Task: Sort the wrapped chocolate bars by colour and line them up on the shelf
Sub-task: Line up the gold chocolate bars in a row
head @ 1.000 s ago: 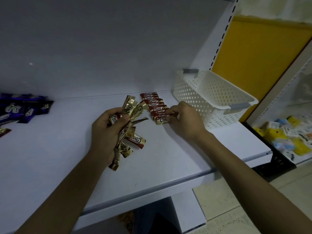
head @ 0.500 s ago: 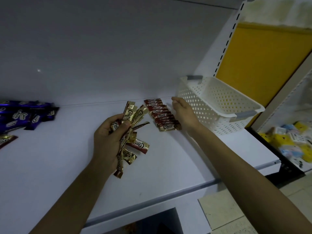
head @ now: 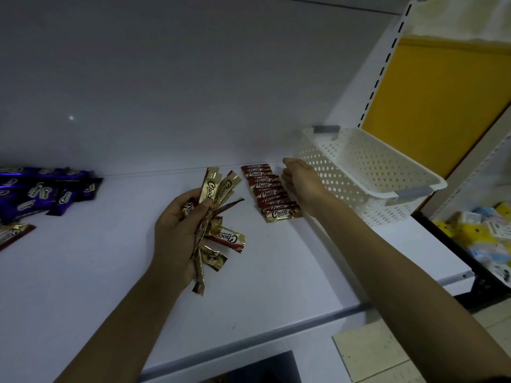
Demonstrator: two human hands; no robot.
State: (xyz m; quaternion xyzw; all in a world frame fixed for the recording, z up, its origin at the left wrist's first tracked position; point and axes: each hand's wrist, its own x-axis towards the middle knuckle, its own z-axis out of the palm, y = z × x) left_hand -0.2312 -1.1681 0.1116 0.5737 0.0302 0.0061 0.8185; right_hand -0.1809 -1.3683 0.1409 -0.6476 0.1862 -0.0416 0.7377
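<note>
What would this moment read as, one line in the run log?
left hand: grips bunch | right hand: fingers straight alongside red row | basket: right of row | purple bars: far left

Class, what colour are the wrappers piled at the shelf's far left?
The wrappers are purple, clearest in the head view.

purple bars cropped left, perhaps boxes, blurred

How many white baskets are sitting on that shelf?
1. The white basket stands at the right end of the shelf, just beside the right hand; others could lie outside the frame.
</note>
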